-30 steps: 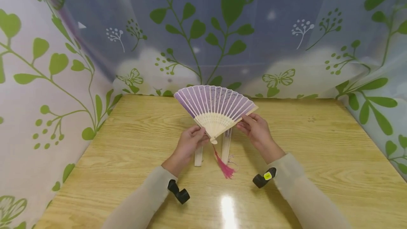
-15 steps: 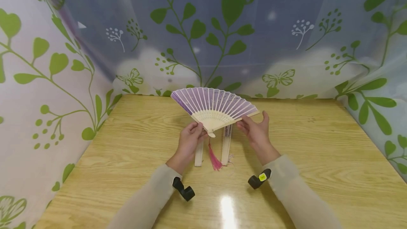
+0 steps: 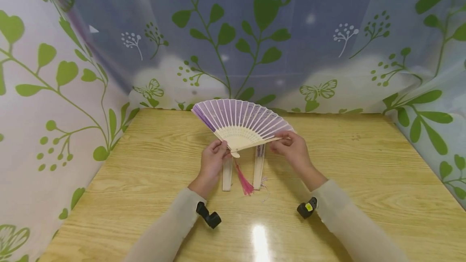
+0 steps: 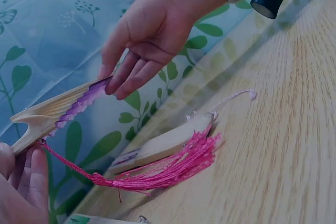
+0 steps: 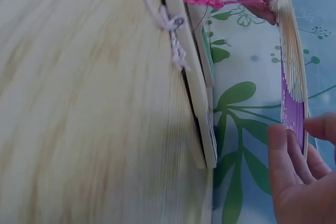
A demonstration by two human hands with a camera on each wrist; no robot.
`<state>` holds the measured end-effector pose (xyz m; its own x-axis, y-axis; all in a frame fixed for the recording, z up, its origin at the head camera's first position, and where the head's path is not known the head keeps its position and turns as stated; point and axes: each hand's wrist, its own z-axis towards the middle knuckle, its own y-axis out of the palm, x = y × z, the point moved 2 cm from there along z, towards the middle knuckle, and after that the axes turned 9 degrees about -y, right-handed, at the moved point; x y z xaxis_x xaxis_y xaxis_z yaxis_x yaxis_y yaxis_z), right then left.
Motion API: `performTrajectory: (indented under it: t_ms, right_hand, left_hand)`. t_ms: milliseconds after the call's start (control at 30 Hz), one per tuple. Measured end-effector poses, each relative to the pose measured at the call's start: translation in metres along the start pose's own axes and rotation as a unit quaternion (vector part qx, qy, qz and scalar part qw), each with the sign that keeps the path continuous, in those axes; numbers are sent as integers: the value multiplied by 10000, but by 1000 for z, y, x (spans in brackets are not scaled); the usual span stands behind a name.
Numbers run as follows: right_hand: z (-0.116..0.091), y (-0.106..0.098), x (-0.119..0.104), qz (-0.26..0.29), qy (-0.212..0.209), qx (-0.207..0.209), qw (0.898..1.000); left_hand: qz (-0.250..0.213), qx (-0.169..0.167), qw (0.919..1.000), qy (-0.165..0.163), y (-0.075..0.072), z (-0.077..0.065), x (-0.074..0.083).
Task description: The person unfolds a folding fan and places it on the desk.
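A purple folding fan (image 3: 242, 122) with pale ribs is spread wide above the table. My left hand (image 3: 212, 165) pinches its left guard near the pivot. At the right guard, my right hand (image 3: 294, 153) holds the outer end between thumb and fingers, as the right wrist view also shows the fan (image 5: 292, 72) edge-on. From the pivot a pink tassel (image 4: 168, 171) hangs on a cord. Below the spread fan lie two folded fans, one on the left (image 3: 227, 177) and one on the right (image 3: 258, 169); their far ends are hidden behind the spread fan.
The wooden table (image 3: 349, 165) reaches back to a curtain (image 3: 309, 51) printed with green leaves and butterflies. A pale lilac cord (image 5: 176, 40) is tied to the right folded fan. Each wrist carries a black camera mount (image 3: 211, 217).
The fan has shifted slightly left and opened wider, its right guard tilting lower. My right thumb, lifted off half a second ago, is back on the guard. The tassel has swung left.
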<state>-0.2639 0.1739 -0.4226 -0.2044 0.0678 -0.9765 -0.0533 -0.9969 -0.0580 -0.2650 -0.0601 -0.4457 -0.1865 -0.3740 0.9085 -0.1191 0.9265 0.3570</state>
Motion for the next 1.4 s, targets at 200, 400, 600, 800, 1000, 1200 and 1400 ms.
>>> performTrajectory:
  t_ms: [200,400,600,800,1000,1200,1400]
  right_hand:
    - [-4,-4,-3,-967,-111,-326,9947]
    - [-10,-4,-11,-2296,-749,-767,9674]
    - [-18,-1,-24,-4257,-2048,-781,8779]
    - [-25,3,-31,-4975,-2822,-580,8182]
    - [-32,5,-39,-5163,-3559,-449,7777]
    - [-36,7,-40,-5234,-3524,-702,7726]
    - [-41,6,-40,-5363,-3475,-754,7655]
  left_hand:
    - [39,1,10000,23,-3,3,-1]
    - [110,25,9999,49,-6,4,-1]
    - [295,94,9995,20,-9,5,-1]
    - [384,105,9992,41,-12,8,0]
    - [320,142,9994,84,-13,9,1]
    - [325,151,9993,84,-13,9,5]
    - [367,49,9993,75,-11,11,8]
